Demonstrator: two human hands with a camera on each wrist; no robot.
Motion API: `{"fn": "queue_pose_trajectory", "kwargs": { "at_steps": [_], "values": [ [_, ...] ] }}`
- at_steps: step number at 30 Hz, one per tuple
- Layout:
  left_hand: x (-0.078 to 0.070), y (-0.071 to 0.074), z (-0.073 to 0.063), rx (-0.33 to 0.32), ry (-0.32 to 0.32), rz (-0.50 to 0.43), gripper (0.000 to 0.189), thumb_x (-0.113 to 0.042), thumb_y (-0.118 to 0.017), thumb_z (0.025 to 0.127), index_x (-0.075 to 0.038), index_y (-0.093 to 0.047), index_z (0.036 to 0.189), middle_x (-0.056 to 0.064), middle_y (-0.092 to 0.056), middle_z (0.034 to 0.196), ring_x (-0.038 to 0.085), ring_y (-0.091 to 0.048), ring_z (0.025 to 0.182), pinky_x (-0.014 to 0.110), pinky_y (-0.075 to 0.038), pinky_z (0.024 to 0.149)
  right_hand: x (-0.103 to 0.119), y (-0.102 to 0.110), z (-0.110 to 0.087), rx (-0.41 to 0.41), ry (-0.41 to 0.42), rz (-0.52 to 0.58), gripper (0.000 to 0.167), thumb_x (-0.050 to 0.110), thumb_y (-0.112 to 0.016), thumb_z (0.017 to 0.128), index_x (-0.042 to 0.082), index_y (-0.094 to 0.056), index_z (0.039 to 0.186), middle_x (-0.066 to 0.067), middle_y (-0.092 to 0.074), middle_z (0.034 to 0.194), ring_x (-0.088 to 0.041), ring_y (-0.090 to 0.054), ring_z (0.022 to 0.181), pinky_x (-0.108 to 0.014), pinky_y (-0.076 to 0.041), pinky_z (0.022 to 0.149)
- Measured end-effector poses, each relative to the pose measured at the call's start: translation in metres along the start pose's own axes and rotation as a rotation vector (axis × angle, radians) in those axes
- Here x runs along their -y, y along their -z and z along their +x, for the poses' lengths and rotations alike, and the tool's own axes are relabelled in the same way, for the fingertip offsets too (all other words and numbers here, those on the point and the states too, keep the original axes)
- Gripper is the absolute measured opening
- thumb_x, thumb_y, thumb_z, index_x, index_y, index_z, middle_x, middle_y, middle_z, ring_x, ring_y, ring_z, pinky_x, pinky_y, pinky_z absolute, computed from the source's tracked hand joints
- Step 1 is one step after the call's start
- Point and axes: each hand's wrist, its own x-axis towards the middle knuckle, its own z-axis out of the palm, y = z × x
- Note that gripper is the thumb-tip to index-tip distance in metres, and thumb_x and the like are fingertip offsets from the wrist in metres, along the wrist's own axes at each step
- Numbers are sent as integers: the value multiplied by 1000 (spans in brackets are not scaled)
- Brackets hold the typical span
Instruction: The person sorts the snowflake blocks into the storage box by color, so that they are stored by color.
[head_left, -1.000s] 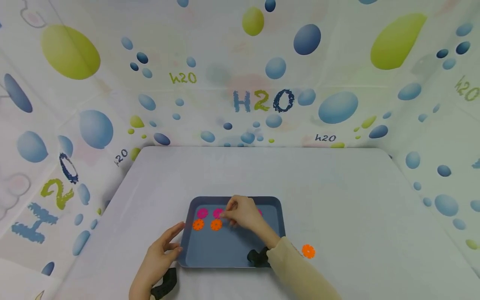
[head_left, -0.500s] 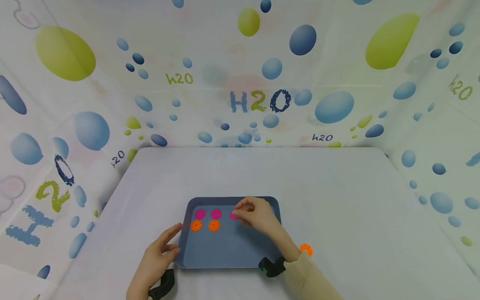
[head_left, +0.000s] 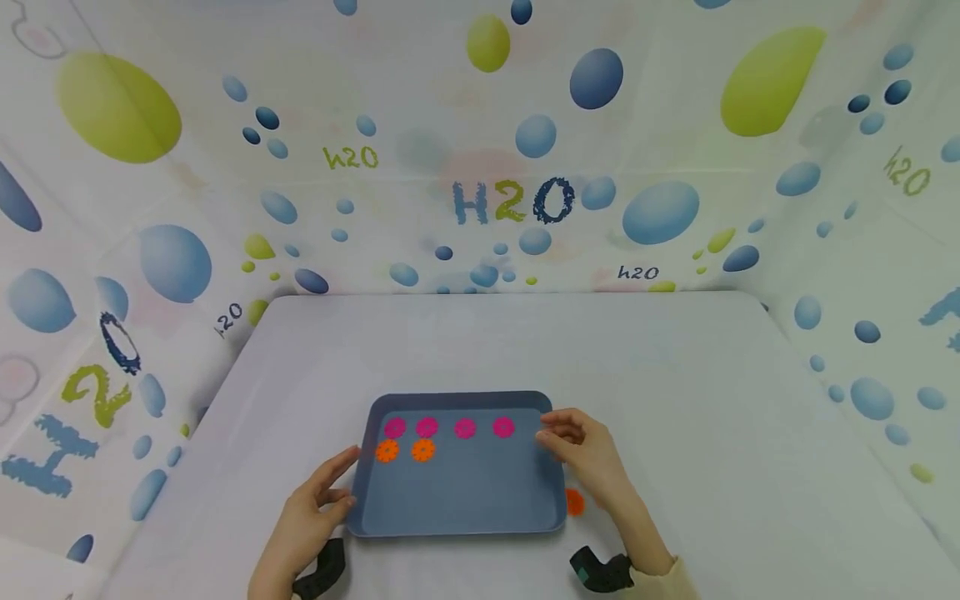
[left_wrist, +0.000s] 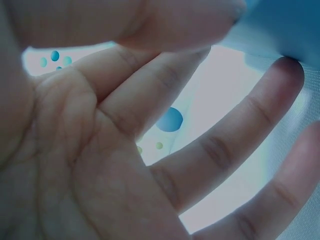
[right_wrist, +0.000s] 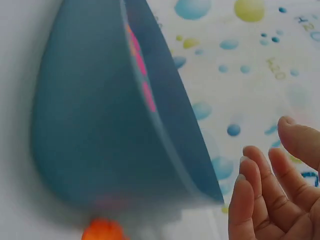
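A blue-grey tray (head_left: 487, 500) lies on the white table. Inside, a row of several pink notched discs (head_left: 465, 428) runs along its far side, with two orange notched discs (head_left: 423, 450) below the row's left end. My left hand (head_left: 303, 512) is at the tray's left side, fingers spread; in the left wrist view, a fingertip (left_wrist: 290, 67) touches the blue tray wall (left_wrist: 280, 30). Just off the right rim is my right hand (head_left: 588, 454), its fingers loosely bent and holding nothing. An orange disc (head_left: 575, 502) lies on the table near the tray's right side, partly covered.
Each wrist carries a black camera mount, one on the left (head_left: 322, 569) and one on the right (head_left: 600, 571). Behind the white tabletop (head_left: 510, 342) hangs a sheet (head_left: 420, 221) printed with blue and green drops, which also runs along both sides.
My right hand has moved right, from above the pink discs to the tray's right rim, uncovering the whole pink row. My left hand stays at the left side. The head view has shifted slightly.
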Motion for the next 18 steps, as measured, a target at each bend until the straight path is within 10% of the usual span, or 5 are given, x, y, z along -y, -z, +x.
{"fn": "queue_pose_trajectory", "kwargs": {
  "at_steps": [18],
  "values": [
    [-1, -2, 1, -5, -5, 4, 64, 4, -60, 89, -13, -41, 147, 13, -42, 152, 34, -61, 115, 18, -50, 80, -37, 42, -34, -168, -136, -242, 31, 20, -73, 86, 8, -67, 114, -6, -71, 110, -16, -65, 99, -20, -50, 81]
  ]
}}
